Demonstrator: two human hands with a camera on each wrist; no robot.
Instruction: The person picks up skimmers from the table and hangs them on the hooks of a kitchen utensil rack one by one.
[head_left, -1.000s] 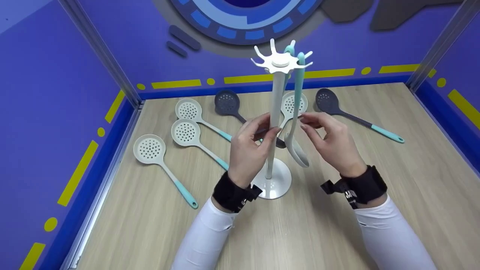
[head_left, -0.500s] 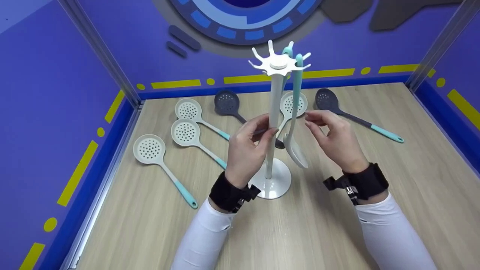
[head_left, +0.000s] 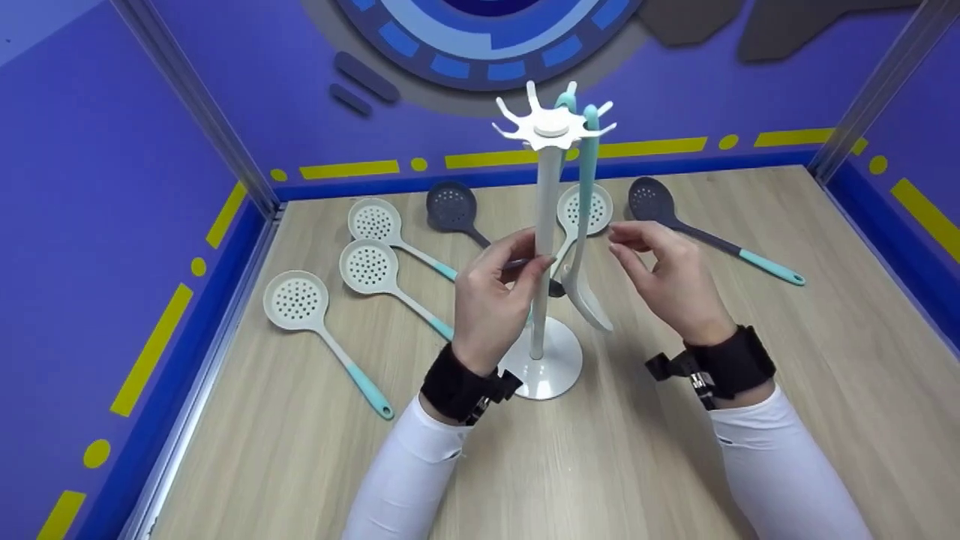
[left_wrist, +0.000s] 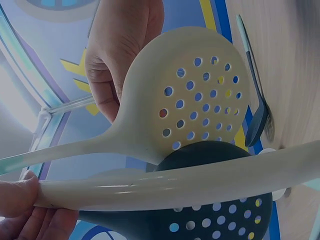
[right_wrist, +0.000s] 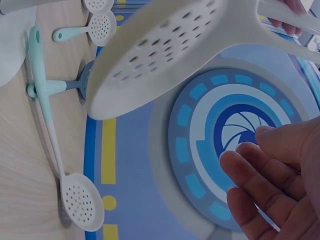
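A white utensil stand [head_left: 547, 199] rises from a round base, with a ring of hooks on top. My left hand [head_left: 491, 300] grips its pole between thumb and fingers. From hooks on the right side hangs a white skimmer [head_left: 586, 300] with a mint handle; its perforated head is large in the left wrist view. Behind the pole hangs a dark skimmer [left_wrist: 225, 222], also mint-handled and mostly hidden in the head view. Just right of the white skimmer is my right hand [head_left: 671, 277], holding nothing, its fingers loosely bent and apart from the skimmer.
On the wooden table [head_left: 637, 465], several white skimmers, including one at far left [head_left: 296, 301], lie left of the stand. Another white skimmer [head_left: 585, 210] lies behind it. Dark skimmers lie back left [head_left: 451, 206] and back right [head_left: 651, 201]. Blue panels [head_left: 90, 225] wall the table.
My right hand has drawn slightly right, away from the hanging white skimmer. The stand's top, with the hung skimmers, has shifted a little left while my left hand keeps its grip.
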